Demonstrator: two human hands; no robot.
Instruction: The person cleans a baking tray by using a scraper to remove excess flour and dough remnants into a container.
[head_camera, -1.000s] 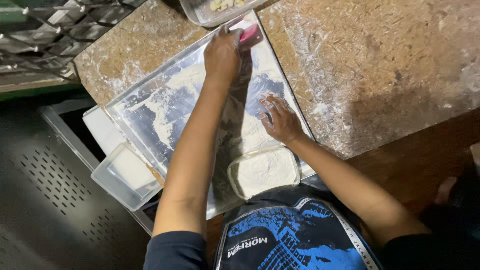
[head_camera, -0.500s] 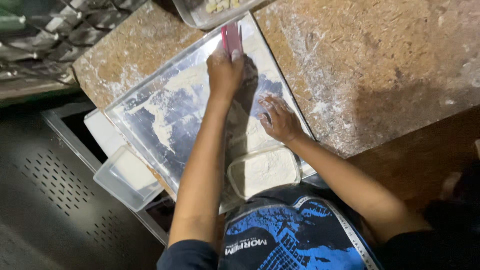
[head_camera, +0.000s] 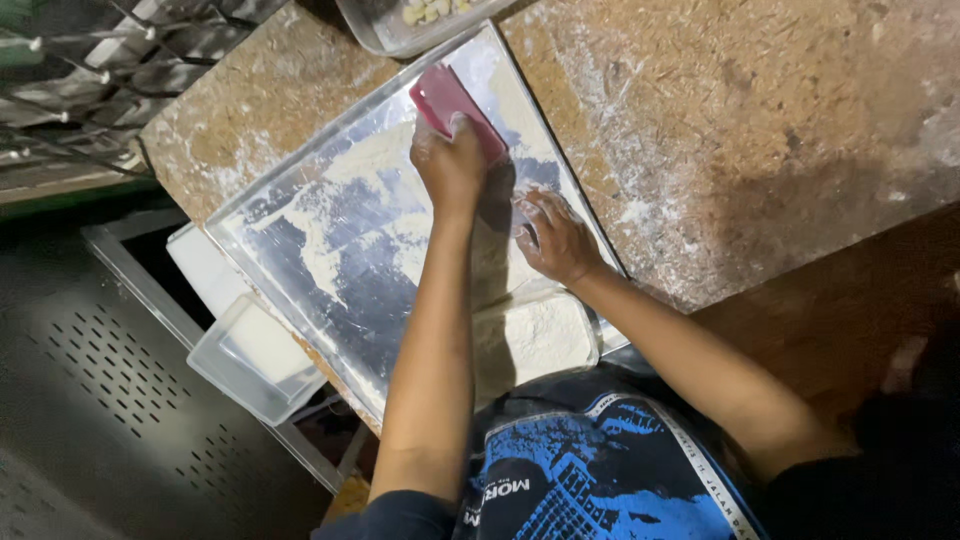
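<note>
Near the top middle of the frame, the left hand (head_camera: 452, 165) has its grip pinched around a red scraper (head_camera: 455, 100), edge down on the floured metal tray (head_camera: 300, 200) that sits on the counter (head_camera: 750, 130). Right hand (head_camera: 555, 238) lies just right of it on the tray, fingers spread flat and not holding anything, dusted white.

Stuff I'd worry about: the tray looks like it hangs past the counter edge at the lower left, so a hard push with the scraper could probably skid or tip it if that right hand eases off. The flour pile (head_camera: 530, 335) sits right at the tray's near edge by the person's shirt, so a sloppy sweep likely dumps it over the lip. The clear plastic tub (head_camera: 255, 355) at lower left also looks perched off the edge; a bump from the tray could knock it down. Can't tell what's in the container (head_camera: 400, 25) at the top.
</note>
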